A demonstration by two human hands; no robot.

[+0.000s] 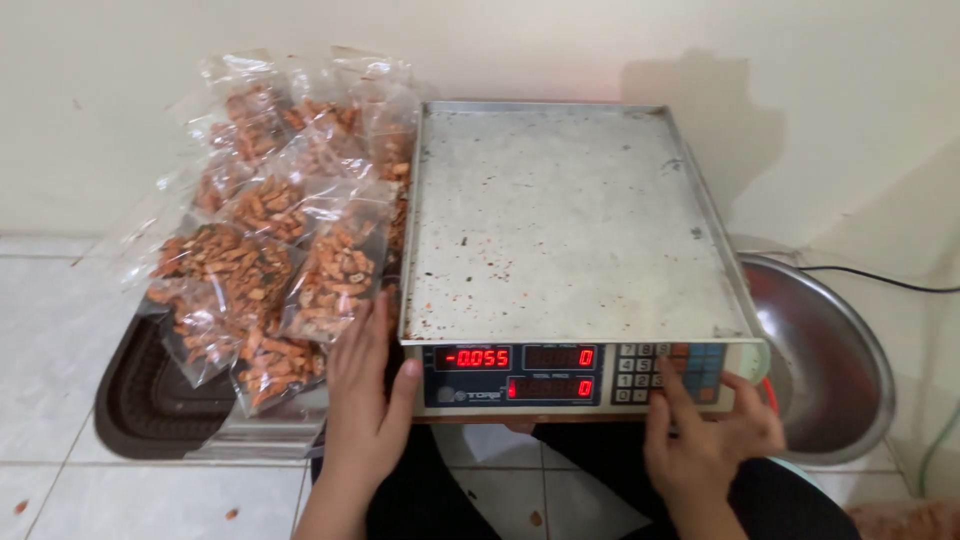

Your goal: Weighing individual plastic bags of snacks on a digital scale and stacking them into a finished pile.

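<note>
A digital weighing scale with a bare steel platform (560,215) stands on the floor before me, its front panel (520,375) lit with red digits. My left hand (368,395) grips the scale's front left corner, thumb against the panel. My right hand (705,440) rests at the front right, a finger pressing the keypad (650,375). Neither hand holds a loose object.
Several clear bags of orange-brown snacks (270,240) are piled on a dark tray (150,400) left of the scale, against the wall. A large steel bowl (830,360) lies to the right, with a black cable (880,280) behind it. White floor tiles surround everything.
</note>
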